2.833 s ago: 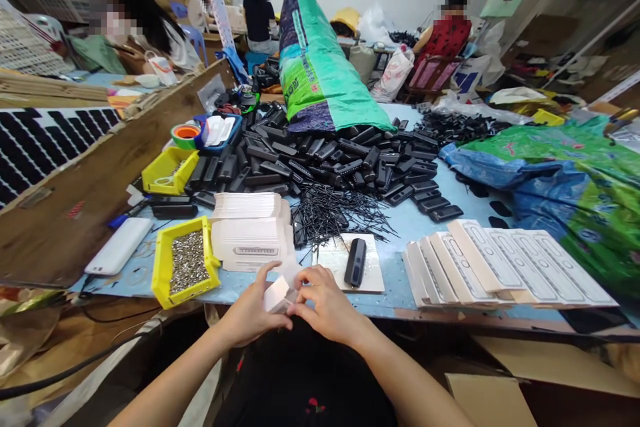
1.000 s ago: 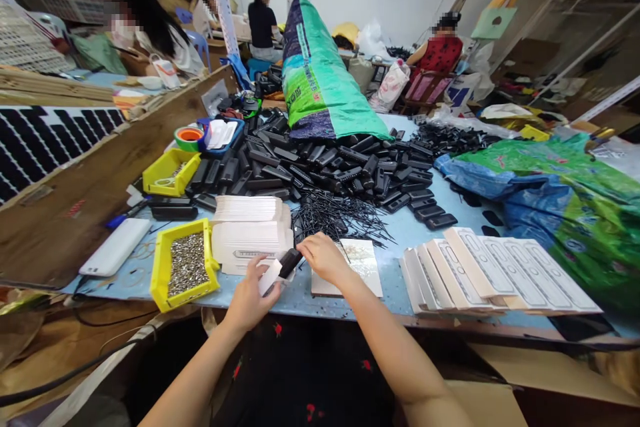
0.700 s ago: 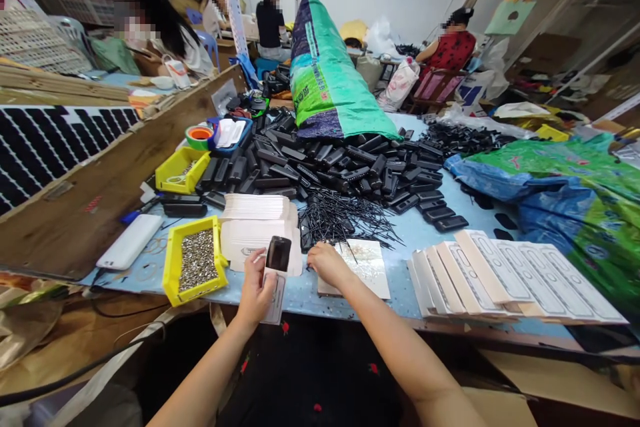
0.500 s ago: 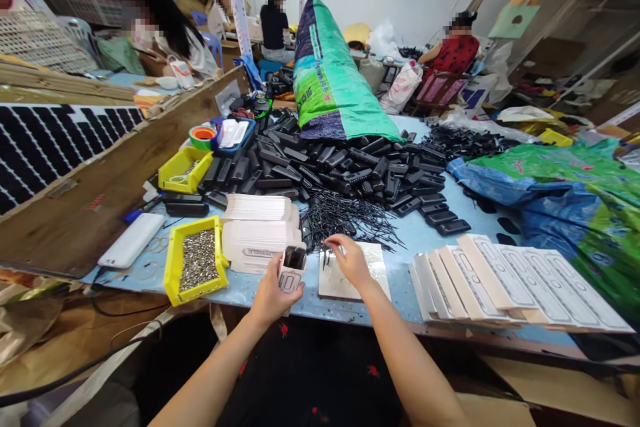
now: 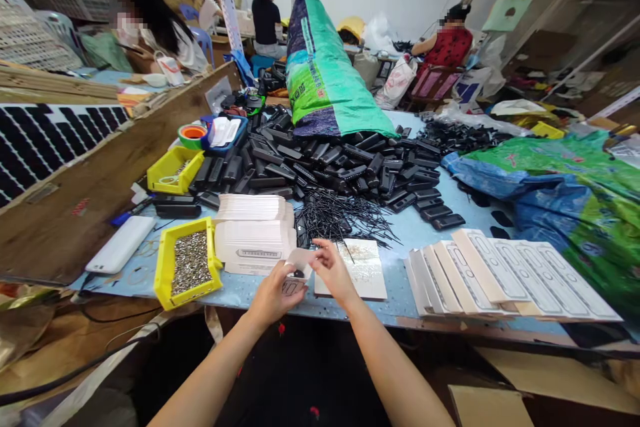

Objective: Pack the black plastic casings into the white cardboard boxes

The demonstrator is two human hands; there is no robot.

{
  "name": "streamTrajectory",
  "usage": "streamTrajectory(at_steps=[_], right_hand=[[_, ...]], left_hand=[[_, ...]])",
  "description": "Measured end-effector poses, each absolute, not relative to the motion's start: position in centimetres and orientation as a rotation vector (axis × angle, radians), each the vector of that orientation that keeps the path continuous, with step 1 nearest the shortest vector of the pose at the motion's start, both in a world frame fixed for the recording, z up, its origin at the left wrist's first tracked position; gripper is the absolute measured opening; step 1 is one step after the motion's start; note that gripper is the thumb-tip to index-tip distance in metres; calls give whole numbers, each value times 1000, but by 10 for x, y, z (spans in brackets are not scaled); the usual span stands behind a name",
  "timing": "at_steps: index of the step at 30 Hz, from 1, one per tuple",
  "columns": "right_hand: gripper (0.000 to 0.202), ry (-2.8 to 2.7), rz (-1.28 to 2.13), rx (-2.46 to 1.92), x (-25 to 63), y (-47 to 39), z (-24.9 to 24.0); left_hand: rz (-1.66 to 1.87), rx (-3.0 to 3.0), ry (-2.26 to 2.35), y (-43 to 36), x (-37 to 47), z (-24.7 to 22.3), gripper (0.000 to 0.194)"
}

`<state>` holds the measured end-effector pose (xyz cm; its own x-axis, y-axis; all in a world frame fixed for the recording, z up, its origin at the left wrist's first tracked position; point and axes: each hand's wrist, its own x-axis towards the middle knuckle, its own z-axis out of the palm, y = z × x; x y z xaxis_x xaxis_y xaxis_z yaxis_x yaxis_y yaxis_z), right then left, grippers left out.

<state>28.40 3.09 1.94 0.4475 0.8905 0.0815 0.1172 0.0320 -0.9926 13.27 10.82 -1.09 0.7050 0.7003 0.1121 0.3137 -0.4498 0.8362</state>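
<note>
My left hand [image 5: 270,297] is closed around a small printed white box [image 5: 293,285], which is tilted with its upper end open. Something black shows inside the mouth. A raised end flap [image 5: 301,257] stands at the opening, and the fingers of my right hand [image 5: 334,273] pinch at its edge. Beneath the right hand lies a white board [image 5: 369,273]. Behind it is a heap of thin black sticks or ties [image 5: 345,217]. Left of the hands sits a stack of flat white cartons [image 5: 255,240] with printed sides.
A yellow bin [image 5: 163,273] holds small metal pieces; another yellow bin [image 5: 187,180] stands behind. Black plastic cases [image 5: 320,163] are piled under a green sack [image 5: 360,100]. Printed white boxes [image 5: 495,273] lean in a row at right. Several people sit working farther back.
My right hand has come from the black sticks to the mouth of the box. The box's flap now stands up beside its fingers. The view has shifted slightly.
</note>
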Motion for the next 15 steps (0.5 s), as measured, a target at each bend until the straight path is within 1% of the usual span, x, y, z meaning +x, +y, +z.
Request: streamTrajectory(at_steps=[1, 2, 4, 5, 6, 9, 13, 14, 15], right_hand=[[47, -923, 859, -1351, 281, 32, 13], [49, -942, 908, -1278, 278, 33, 8], [44, -1020, 873, -1193, 271, 35, 1], [40, -1038, 831, -1183, 269, 35, 0], [36, -1036, 807, -1185, 267, 36, 0], [32, -974, 751, -1220, 267, 35, 4], [33, -1270, 577, -1277, 270, 28, 11], [39, -1332, 569, -1334, 269, 23, 12], [55, -1358, 578, -1410, 268, 18, 13]], left_hand=[[544, 2034, 756, 108, 135, -9, 49], [521, 1999, 741, 108, 137, -7, 60], [482, 1926, 738, 108, 142, -3, 87], [461, 1903, 754, 108, 144, -1, 95], [436, 1893, 776, 108, 145, 1, 99], [384, 1885, 843, 109, 145, 2, 99], [405, 1804, 821, 111, 144, -1, 104], [447, 1775, 834, 110, 145, -2, 106], [492, 1736, 853, 107, 146, -1, 105]])
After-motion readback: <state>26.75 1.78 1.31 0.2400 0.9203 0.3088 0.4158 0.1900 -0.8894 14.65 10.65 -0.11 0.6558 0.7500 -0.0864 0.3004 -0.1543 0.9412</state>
